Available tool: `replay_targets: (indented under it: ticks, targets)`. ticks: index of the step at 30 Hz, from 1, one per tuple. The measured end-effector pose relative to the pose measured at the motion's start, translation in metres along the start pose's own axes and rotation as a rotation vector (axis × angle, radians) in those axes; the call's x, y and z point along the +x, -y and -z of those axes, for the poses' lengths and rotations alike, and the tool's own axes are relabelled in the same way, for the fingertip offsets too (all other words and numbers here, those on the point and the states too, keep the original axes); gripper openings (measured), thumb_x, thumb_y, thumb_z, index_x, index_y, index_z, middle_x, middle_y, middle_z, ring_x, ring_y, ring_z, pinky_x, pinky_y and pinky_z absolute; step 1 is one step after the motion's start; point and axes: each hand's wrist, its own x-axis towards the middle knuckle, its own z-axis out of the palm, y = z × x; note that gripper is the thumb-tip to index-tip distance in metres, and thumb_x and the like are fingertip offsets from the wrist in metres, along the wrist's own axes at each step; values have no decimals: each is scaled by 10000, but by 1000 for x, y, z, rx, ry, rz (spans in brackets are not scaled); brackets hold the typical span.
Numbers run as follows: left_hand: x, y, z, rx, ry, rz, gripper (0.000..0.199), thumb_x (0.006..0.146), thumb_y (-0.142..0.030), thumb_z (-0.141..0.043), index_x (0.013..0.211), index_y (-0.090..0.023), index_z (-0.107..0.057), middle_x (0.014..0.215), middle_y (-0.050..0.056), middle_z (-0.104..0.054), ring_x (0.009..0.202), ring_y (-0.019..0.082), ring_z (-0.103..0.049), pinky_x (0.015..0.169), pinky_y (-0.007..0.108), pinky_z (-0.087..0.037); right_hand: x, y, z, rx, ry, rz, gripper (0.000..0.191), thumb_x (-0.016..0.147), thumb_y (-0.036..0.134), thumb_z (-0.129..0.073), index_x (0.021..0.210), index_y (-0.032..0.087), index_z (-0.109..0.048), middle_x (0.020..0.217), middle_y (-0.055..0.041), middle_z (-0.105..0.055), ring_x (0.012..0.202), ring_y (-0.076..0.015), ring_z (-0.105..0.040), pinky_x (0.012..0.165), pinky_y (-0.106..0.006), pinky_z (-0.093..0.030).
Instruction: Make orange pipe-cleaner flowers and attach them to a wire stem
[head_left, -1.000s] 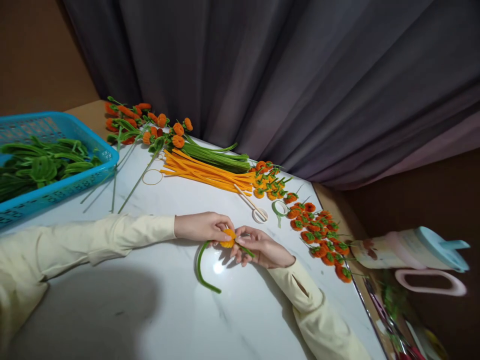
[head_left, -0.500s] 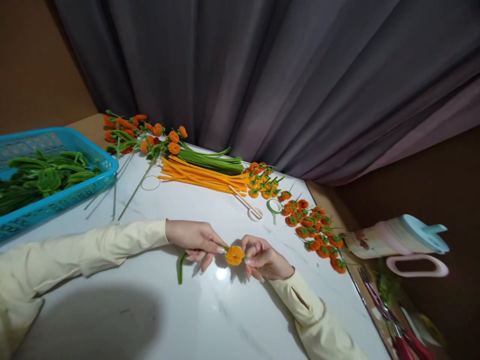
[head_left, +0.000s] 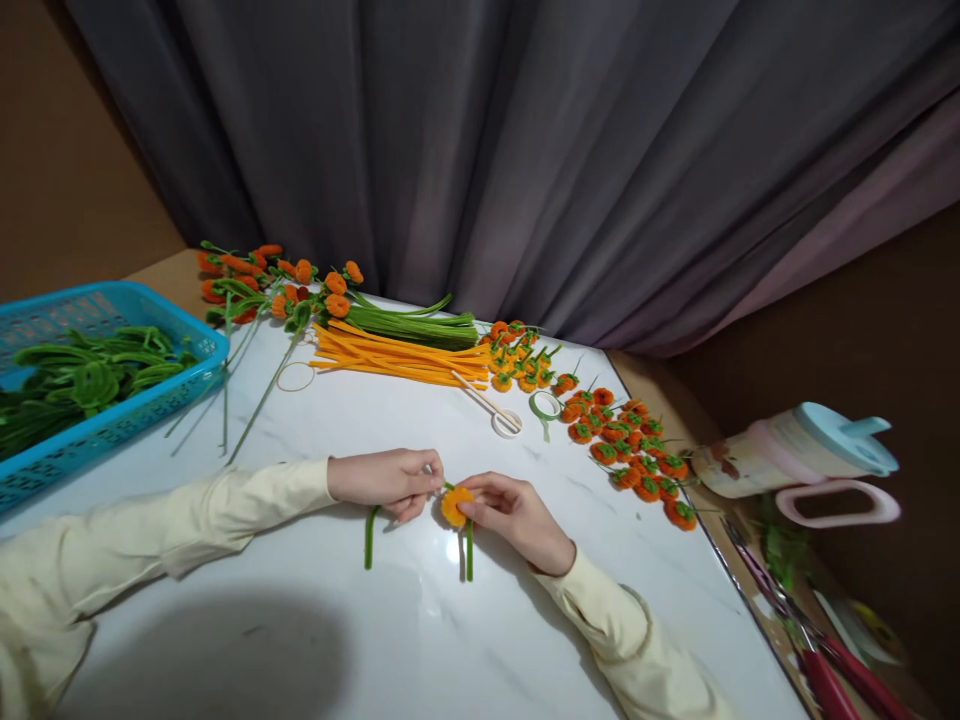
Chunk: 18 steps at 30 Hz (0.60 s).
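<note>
A small yellow-orange fuzzy flower (head_left: 456, 506) is pinched at its right side by my right hand (head_left: 517, 515), near the middle of the white table. A green fuzzy stem (head_left: 470, 550) hangs down just below the flower. My left hand (head_left: 394, 482) is closed, with thumb and fingertips on a thin green stem at the flower's upper left. Another green piece (head_left: 369, 538) hangs under the left hand. Behind both hands lie yellow-orange strips (head_left: 390, 355) and green strips (head_left: 412, 325).
On the left stands a blue basket (head_left: 142, 400) of green pieces. Orange flowers (head_left: 619, 430) are spread at the right. A roll of green tape (head_left: 544, 404), a white ring with sticks (head_left: 508, 424), a tumbler (head_left: 780, 450) and red-handled pliers (head_left: 829, 685) also show.
Both hands have shifted slightly, and the flower has moved a little left. A green stem now hangs below the flower. My right fingers have closed over its right side.
</note>
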Motion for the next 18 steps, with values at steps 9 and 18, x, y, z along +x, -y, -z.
replay_targets:
  ticks: [9,18]
  targets:
    - [-3,-4,0,320,-46,-137,203,905,-346,-357,782,-191,-404,506,-72,-447,448,81,-382,481,180,-322,0,-4,0,-11,-3,17,291,658,337,-761,861,137,-701,827,-49,-710,734,-152,-655,761,-299,-524]
    - [2,-1,-1,251,-65,-136,245,897,-400,-382,793,-183,-426,489,-71,-445,439,78,-379,464,173,-317,0,-4,-1,90,84,-16,337,661,336,-766,895,137,-626,782,-26,-698,690,-144,-666,705,-278,-528]
